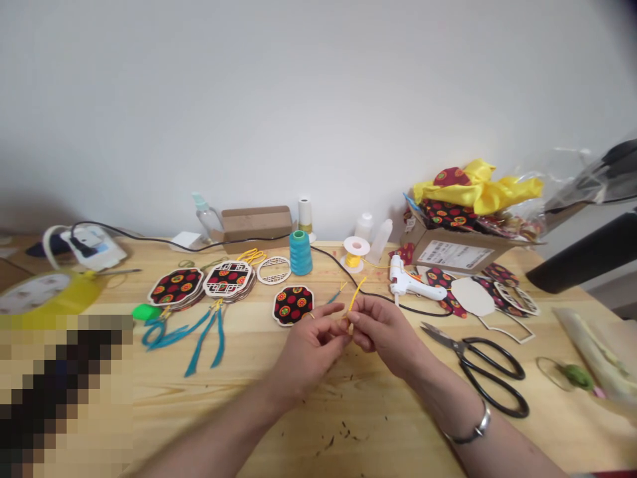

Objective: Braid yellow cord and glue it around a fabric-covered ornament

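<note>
- Yellow cord [356, 294] pinched between both hands at table centre, end sticking up toward 1 o'clock.
- Left hand [309, 346] fingertips closed on cord.
- Right hand [383, 330] fingers closed on cord, touching left fingertips.
- Patterned disc [292, 305] just beyond hands at 11 o'clock.
- Scissors [478, 364] at 3 o'clock on wooden table [279, 411].
- Glue gun [411, 281] at 1 o'clock.

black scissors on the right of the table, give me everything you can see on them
The large black-handled metal scissors lie flat on the bare wooden table, to the right of the right hand and untouched. Blades slightly parted, tips pointing up-left toward the white glue gun; two black loop handles trail toward the lower right. Dark steel blades, glossy handles.
</note>
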A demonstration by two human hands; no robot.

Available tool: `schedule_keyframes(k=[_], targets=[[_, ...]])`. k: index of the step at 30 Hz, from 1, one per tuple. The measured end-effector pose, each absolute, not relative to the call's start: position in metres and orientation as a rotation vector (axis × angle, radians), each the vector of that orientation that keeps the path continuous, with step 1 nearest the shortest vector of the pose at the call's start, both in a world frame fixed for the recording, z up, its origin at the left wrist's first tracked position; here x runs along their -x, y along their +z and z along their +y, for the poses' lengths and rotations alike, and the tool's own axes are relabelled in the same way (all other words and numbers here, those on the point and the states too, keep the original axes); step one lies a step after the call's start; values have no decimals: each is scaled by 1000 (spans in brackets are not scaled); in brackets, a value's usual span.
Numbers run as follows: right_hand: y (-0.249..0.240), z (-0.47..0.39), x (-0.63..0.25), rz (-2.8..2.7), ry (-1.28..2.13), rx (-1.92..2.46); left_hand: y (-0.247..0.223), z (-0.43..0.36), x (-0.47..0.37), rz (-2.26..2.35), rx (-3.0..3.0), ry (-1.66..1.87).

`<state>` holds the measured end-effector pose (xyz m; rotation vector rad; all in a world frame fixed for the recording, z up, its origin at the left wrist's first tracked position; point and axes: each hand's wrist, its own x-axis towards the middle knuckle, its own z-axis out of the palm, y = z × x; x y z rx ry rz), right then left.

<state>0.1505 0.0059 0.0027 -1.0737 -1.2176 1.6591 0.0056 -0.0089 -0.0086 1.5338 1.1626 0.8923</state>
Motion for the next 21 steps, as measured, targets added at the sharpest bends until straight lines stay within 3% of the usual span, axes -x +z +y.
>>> schedule_keyframes(k=[9,21], targets=[[-4,10,-157,-1533,1388,1252,0,-3,-3,1065,-1095,905],[0,11,-158,-1690,1275,1328,-2,-2,-1,1087,-1223,795]])
